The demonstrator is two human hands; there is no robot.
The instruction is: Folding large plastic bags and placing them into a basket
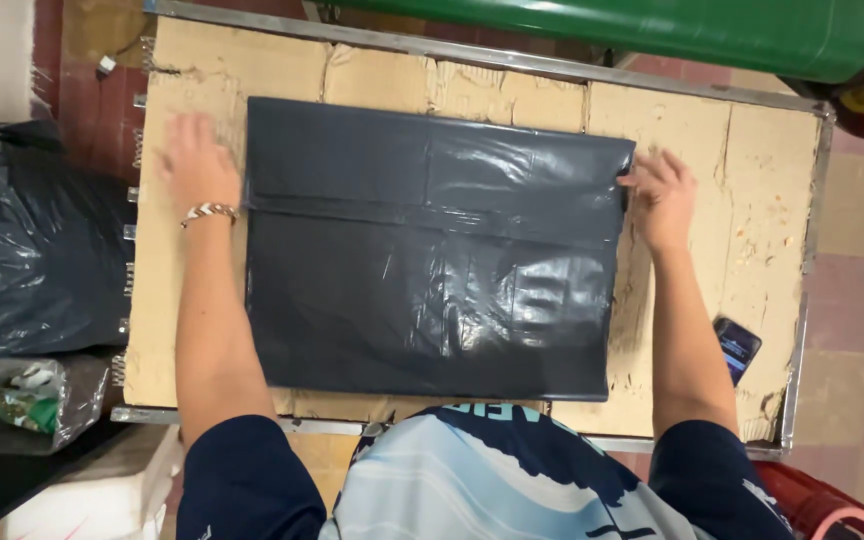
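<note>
Head view shows a thin, floppy, slippery black plastic bag (pixel 432 250) flat mid-frame on the cardboard surface (pixel 752 200), best pinched at its edges, with the left hand (pixel 197 165) open beside it and the right hand (pixel 660 195) touching its upper right edge.

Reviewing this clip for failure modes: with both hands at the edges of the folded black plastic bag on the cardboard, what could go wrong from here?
1. The black plastic bag is glossy; it may slide on the cardboard top, since the left hand and right hand touch only its side edges.
2. The phone lies near the table's right rim and could get knocked off.
3. The cardboard is torn and cracked, so the film might snag.
</note>
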